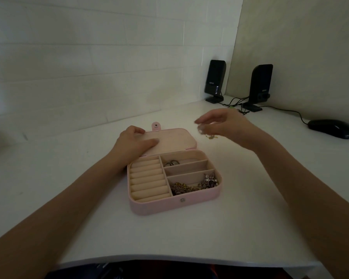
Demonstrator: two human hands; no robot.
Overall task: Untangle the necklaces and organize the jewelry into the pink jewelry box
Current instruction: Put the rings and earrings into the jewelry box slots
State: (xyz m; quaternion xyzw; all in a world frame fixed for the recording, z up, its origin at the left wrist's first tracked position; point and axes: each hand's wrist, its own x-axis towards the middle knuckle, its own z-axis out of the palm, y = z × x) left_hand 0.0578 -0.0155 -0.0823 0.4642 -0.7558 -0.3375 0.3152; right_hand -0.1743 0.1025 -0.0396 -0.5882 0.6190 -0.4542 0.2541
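Observation:
The pink jewelry box (pixel 161 205) lies open in the middle of the white table. Its lid (pixel 175 138) is folded back flat. My left hand (pixel 134 144) rests on the lid's left part with the fingers laid over it. A tangle of chains and pendants (pixel 193 186) fills the box's front right compartment. Two small metal pieces (pixel 171 163) lie in the back right compartment. The ring rolls (pixel 147 179) on the left hold nothing. My right hand (pixel 222 125) hovers right of the lid and pinches a small gold piece (pixel 210 136) that dangles below the blurred fingers.
Two black speakers (pixel 215 80) (pixel 259 86) stand at the back right with cables (pixel 238 106) trailing between them. A black mouse (pixel 330 128) lies at the far right. The white wall (pixel 89 67) runs close behind the box. The table's front edge (pixel 169 258) curves near me.

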